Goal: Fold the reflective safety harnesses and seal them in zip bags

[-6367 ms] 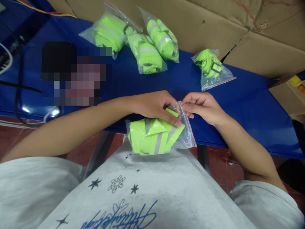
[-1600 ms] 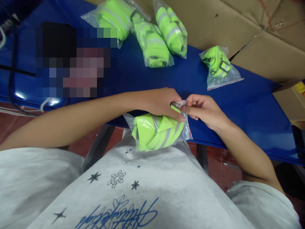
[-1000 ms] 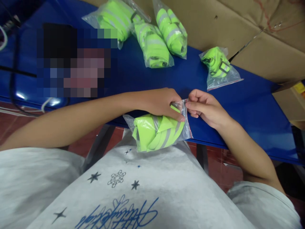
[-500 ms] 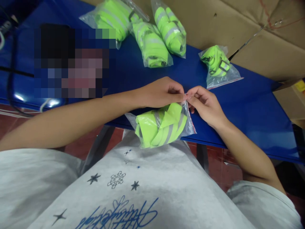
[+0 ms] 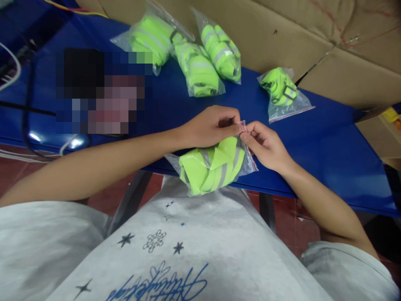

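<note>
A clear zip-lock bag [image 5: 250, 163] with a red line along its seal lies at the table's near edge. Inside it is a folded neon-yellow reflective vest [image 5: 213, 165] with grey stripes. My left hand [image 5: 216, 123] pinches the far corner of the bag's seal between thumb and forefinger. Right beside it, my right hand [image 5: 266, 144] grips the same seal, its thumb and fingertips closed on the strip just below that corner. The seal's lower end hangs free toward me. Whether the zip is pressed closed there cannot be made out.
Several bagged neon vests [image 5: 200, 69] lie at the back of the blue table [image 5: 332, 154]. Another bagged vest [image 5: 280, 90] is at the right, near large cardboard boxes [image 5: 313, 46]. Cables [image 5: 29, 96] run along the left; a blurred-out patch covers part of that side.
My right hand's fingertips have slid slightly down the seal, leaving its red-lined corner showing by my left thumb. The camera view has shifted a little.
</note>
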Demonstrator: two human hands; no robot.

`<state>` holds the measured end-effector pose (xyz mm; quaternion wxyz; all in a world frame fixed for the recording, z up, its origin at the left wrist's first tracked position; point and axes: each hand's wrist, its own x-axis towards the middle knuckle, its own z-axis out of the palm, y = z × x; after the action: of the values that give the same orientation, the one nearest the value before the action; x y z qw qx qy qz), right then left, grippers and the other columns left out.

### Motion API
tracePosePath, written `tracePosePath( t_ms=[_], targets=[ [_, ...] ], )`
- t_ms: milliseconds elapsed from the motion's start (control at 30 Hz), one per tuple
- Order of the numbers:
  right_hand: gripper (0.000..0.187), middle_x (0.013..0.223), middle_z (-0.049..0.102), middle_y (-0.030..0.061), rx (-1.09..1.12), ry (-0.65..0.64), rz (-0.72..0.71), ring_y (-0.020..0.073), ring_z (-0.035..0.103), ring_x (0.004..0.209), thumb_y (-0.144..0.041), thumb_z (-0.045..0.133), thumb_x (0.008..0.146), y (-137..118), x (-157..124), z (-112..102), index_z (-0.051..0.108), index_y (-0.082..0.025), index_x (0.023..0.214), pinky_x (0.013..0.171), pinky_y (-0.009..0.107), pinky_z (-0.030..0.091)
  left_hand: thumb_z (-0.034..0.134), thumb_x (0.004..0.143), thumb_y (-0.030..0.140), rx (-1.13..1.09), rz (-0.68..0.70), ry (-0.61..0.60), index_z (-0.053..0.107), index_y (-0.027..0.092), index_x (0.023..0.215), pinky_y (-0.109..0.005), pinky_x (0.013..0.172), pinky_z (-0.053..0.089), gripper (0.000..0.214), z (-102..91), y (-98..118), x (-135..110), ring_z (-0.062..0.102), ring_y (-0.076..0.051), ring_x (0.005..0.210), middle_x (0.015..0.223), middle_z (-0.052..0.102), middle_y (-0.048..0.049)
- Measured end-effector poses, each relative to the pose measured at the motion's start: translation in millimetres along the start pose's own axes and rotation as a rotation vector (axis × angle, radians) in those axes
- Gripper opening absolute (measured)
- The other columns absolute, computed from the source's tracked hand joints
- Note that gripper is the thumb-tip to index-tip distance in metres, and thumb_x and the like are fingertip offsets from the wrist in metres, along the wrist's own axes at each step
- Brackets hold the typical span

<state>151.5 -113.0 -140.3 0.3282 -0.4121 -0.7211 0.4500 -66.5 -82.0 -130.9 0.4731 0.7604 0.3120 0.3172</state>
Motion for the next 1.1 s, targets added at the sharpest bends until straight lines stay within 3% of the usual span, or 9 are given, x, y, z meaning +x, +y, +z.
tracePosePath(
  t_ms=[100, 200, 367, 433, 500, 667, 867, 1000, 1100],
  targets=[
    [0.038, 0.07, 0.053, -0.0033, 0.043, -0.003, 0.018, 0.0073, 0.045, 0.058, -0.056, 0.068, 0.095, -1.4, 3.2, -0.1, 0.06, -0.019, 0.09, 0.052, 0.022, 0.034, 0.065, 0.095, 0.027, -0.074, 0.014, 0.079, 0.063, 0.015, 0.077, -0.024, 0.058, 0.032, 0.022, -1.2, -1.6, 0.0, 0.05, -0.009, 0.063, 0.071, 0.059, 0.0015],
    [0.044, 0.063, 0.053, -0.0045, 0.096, 0.004, 0.06, 0.0069, 0.046, 0.052, -0.062, 0.067, 0.093, 0.0, 7.8, -5.6, 0.061, -0.019, 0.088, 0.047, 0.021, 0.035, 0.065, 0.097, 0.026, -0.099, 0.044, 0.265, 0.063, 0.015, 0.076, -0.023, 0.062, 0.036, 0.024, -8.6, -3.3, 3.5, 0.052, -0.009, 0.066, 0.072, 0.06, 0.0015],
    [0.042, 0.057, 0.056, -0.0045, 0.065, 0.207, 0.046, 0.0075, 0.051, 0.048, -0.06, 0.072, 0.09, 7.8, 12.9, -19.3, 0.067, -0.019, 0.087, 0.045, 0.02, 0.04, 0.059, 0.102, 0.036, -0.13, 0.073, 0.526, 0.066, 0.015, 0.08, -0.023, 0.078, 0.046, 0.031, -20.0, -8.0, 10.8, 0.061, -0.011, 0.081, 0.083, 0.067, -0.0012],
    [0.038, 0.056, 0.055, -0.0045, 0.051, 0.299, 0.0, 0.0071, 0.05, 0.047, -0.057, 0.074, 0.09, 9.7, 13.2, -21.5, 0.069, -0.019, 0.086, 0.046, 0.02, 0.04, 0.059, 0.102, 0.04, -0.166, 0.075, 0.513, 0.068, 0.016, 0.086, -0.024, 0.083, 0.048, 0.031, -19.9, -9.1, 11.4, 0.064, -0.013, 0.088, 0.091, 0.07, -0.0025],
    [0.036, 0.059, 0.056, -0.0038, 0.061, 0.365, -0.042, 0.0075, 0.05, 0.049, -0.056, 0.074, 0.09, 10.5, 13.2, -21.9, 0.07, -0.02, 0.086, 0.046, 0.021, 0.041, 0.067, 0.096, 0.043, -0.241, 0.011, 0.412, 0.067, 0.018, 0.101, -0.026, 0.084, 0.05, 0.025, -18.0, -8.9, 10.6, 0.067, -0.015, 0.092, 0.099, 0.072, -0.0027],
    [0.033, 0.066, 0.058, -0.0027, 0.174, 0.525, -0.07, 0.0084, 0.051, 0.053, -0.054, 0.078, 0.086, 12.4, 14.6, -23.7, 0.072, -0.022, 0.088, 0.046, 0.022, 0.041, 0.087, 0.076, 0.046, -0.361, -0.317, 0.157, 0.048, 0.026, 0.131, -0.033, 0.076, 0.056, 0.071, -16.2, -4.0, 6.7, 0.073, -0.022, 0.089, 0.103, 0.074, -0.0045],
    [0.037, 0.064, 0.053, -0.0036, 0.277, 0.583, -0.053, 0.0084, 0.048, 0.052, -0.057, 0.076, 0.086, 15.2, 19.9, -26.6, 0.068, -0.021, 0.088, 0.044, 0.021, 0.04, 0.094, 0.066, 0.032, -0.354, -0.339, 0.034, 0.036, 0.029, 0.147, -0.035, 0.079, 0.056, 0.1, -21.9, -2.6, 2.2, 0.07, -0.019, 0.087, 0.118, 0.068, -0.0081],
    [0.047, 0.074, 0.058, -0.0009, 0.358, 0.568, -0.024, 0.0107, 0.053, 0.057, -0.067, 0.066, 0.089, 9.5, 22.3, -26.6, 0.065, -0.022, 0.102, 0.045, 0.023, 0.045, 0.095, 0.064, 0.029, -0.376, -0.232, 0.106, 0.04, 0.03, 0.143, -0.03, 0.075, 0.054, 0.096, -15.9, -5.8, 2.3, 0.065, -0.014, 0.081, 0.113, 0.064, -0.0047],
    [0.053, 0.088, 0.062, 0.0018, 0.38, 0.543, -0.008, 0.0127, 0.058, 0.066, -0.072, 0.056, 0.092, 5.3, 22.7, -27.2, 0.059, -0.024, 0.116, 0.05, 0.025, 0.05, 0.094, 0.065, 0.036, -0.403, -0.164, 0.278, 0.038, 0.031, 0.139, -0.028, 0.074, 0.053, 0.093, -18.7, -6.0, 7.3, 0.064, -0.012, 0.079, 0.108, 0.063, -0.0018]
  ],
)
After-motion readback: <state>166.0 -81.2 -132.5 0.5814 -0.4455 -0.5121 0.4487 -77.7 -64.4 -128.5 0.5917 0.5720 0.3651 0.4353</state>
